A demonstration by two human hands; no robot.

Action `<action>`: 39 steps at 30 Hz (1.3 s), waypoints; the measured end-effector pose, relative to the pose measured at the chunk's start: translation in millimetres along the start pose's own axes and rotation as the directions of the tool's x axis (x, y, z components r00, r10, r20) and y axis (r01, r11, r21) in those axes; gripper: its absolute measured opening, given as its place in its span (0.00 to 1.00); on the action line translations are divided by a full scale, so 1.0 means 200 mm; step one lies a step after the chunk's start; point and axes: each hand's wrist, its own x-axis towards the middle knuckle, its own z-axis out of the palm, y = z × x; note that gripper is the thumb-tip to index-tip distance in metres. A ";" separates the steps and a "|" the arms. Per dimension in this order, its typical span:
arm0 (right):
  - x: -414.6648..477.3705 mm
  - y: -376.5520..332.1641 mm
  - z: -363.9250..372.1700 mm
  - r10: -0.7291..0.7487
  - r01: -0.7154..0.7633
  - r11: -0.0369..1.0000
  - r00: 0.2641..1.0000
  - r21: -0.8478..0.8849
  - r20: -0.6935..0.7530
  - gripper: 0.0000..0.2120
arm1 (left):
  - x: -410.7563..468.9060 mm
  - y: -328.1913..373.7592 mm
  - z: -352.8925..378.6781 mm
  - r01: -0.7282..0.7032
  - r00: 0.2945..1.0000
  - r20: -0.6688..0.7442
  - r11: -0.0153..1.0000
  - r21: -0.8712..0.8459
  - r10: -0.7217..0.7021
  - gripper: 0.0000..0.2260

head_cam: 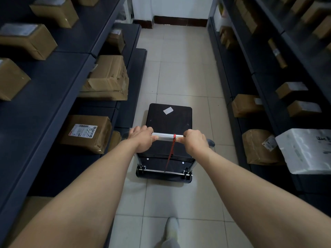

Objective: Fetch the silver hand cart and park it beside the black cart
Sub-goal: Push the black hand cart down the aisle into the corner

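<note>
Both the left hand (143, 139) and right hand (194, 140) grip the silver handle (163, 136) of the hand cart (169, 120). A red cord (171, 150) hangs between them. Cardboard boxes (109, 77) sit on shelves beyond the left hand.

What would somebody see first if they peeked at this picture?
Two bare arms reach down the middle, the left hand and right hand both gripping the shiny silver handle of a small cart with a black deck, a red cord hanging from the bar. Dark shelves with brown boxes line both sides of the tiled aisle, and a big white foam box sits low on the right.
</note>
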 end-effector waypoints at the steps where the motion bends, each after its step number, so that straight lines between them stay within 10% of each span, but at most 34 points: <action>1: 0.03 0.01 -0.01 -0.003 0.003 1.000 1.000 -0.001 -0.001 0.14 | 0.02 0.01 -0.01 0.005 1.000 0.000 1.000 0.000 -0.005 0.15; 39: 0.92 -0.05 -0.42 0.008 -0.008 1.000 1.000 0.025 -0.008 0.14 | 0.89 0.02 -0.47 -0.012 1.000 0.023 1.000 -0.021 0.012 0.14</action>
